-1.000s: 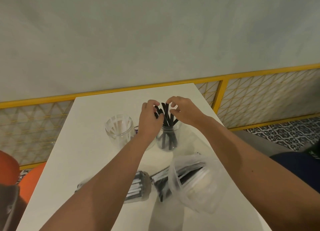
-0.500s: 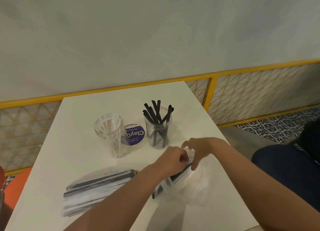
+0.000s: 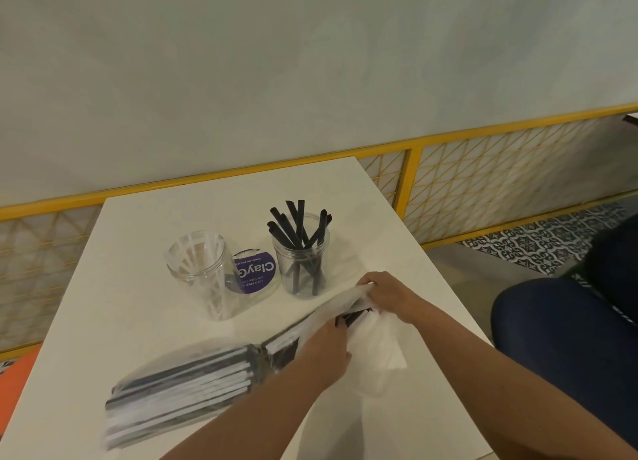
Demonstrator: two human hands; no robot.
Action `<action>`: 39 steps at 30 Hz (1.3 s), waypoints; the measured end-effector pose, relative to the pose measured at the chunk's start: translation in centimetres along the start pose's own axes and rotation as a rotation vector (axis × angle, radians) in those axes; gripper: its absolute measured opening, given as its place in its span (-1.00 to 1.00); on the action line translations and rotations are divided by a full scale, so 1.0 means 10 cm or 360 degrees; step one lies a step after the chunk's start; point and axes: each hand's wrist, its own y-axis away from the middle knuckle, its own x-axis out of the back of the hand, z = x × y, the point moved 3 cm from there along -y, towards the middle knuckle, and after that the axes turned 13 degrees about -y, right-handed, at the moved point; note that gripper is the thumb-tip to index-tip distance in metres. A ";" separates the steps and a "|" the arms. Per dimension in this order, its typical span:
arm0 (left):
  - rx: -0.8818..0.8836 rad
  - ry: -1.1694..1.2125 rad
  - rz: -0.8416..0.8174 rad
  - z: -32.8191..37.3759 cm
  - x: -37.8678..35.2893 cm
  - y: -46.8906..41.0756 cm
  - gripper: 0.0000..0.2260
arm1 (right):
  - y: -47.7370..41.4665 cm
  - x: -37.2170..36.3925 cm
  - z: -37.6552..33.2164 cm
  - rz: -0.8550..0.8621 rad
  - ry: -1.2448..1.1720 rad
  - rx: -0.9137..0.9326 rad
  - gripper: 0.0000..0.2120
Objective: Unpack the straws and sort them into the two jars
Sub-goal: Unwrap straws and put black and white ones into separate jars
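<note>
The bag (image 3: 221,359) of straws (image 3: 179,397) lies at the surface's (image 3: 138,304) seven o'clock. The white-straw jar (image 3: 198,269) stands at eleven o'clock of the hands, the black-straw jar (image 3: 300,263) at twelve. The left hand (image 3: 328,349) curls into the bag mouth, grasp hidden; the right hand (image 3: 390,295) pinches its rim. A hard tug could scatter straws or topple the near jar.

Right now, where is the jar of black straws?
Head view: the black-straw jar stands on the table, right of the purple label and white-straw jar, just beyond the right hand.
</note>
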 end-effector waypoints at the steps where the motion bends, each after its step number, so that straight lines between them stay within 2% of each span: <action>1: 0.0007 -0.0043 0.0016 -0.01 -0.01 -0.01 -0.44 | 0.02 0.00 -0.01 -0.0007 -0.0044 -0.0019 -0.79; 3: 0.0021 -0.0134 0.0080 -0.02 0.01 -0.01 -0.45 | 0.04 -0.03 -0.02 -0.0095 -0.0088 -0.0066 -0.82; 4: 0.0029 -0.0161 0.0109 -0.03 0.02 -0.01 -0.47 | 0.05 -0.03 -0.03 -0.0148 -0.0029 -0.0073 -0.70; 6: 0.0056 -0.0129 0.0110 -0.03 0.01 -0.04 -0.56 | 0.02 -0.02 0.02 -0.0192 0.0353 -0.0096 -0.46; 7: 0.0075 -0.0092 0.0099 -0.04 0.01 -0.06 -0.61 | -0.01 -0.02 0.05 -0.0194 0.0549 -0.0104 -0.46; 8: 0.0085 -0.0056 0.0097 -0.05 0.01 -0.07 -0.62 | -0.03 -0.02 0.08 -0.0167 0.0641 -0.0104 -0.55; 11: 0.0067 -0.0040 0.0181 -0.06 0.04 -0.10 -0.54 | -0.10 0.00 0.16 0.0043 0.0545 -0.0197 -0.87; 14: 0.0091 0.0081 0.0139 -0.09 0.03 -0.14 -0.52 | -0.14 -0.03 0.17 0.0067 0.0399 -0.0162 -0.83; 16: 0.0123 0.0148 0.0080 -0.10 -0.01 -0.17 -0.56 | -0.12 -0.04 0.19 0.0101 0.0220 -0.0191 -0.65; 17: 0.0130 0.0169 0.0052 -0.11 -0.03 -0.18 -0.57 | -0.13 -0.03 0.20 0.0140 0.0156 -0.0148 -0.63; 19: 0.0145 0.0258 -0.0012 -0.12 -0.05 -0.19 -0.56 | -0.11 0.00 0.21 0.0191 0.0069 -0.0077 -0.72; 21: 0.0189 0.0372 -0.0057 -0.13 -0.03 -0.22 -0.56 | -0.07 0.02 0.20 0.0105 0.0035 -0.0021 -0.83; 24: 0.0261 0.0497 -0.0105 -0.15 0.01 -0.24 -0.59 | -0.01 0.05 0.18 -0.0069 -0.0019 -0.0021 -0.73; 28: 0.0236 0.0479 -0.0195 -0.15 -0.02 -0.23 -0.69 | -0.01 0.07 0.17 -0.0114 0.0052 -0.0029 -0.63; 33: 0.0261 0.0508 -0.0202 -0.18 -0.05 -0.20 -0.72 | -0.01 0.08 0.13 -0.0109 0.0152 0.0008 -0.66; 39: 0.0292 0.0613 -0.0078 -0.22 -0.07 -0.13 -0.66 | 0.04 0.13 0.09 -0.0365 0.0063 -0.0082 -0.67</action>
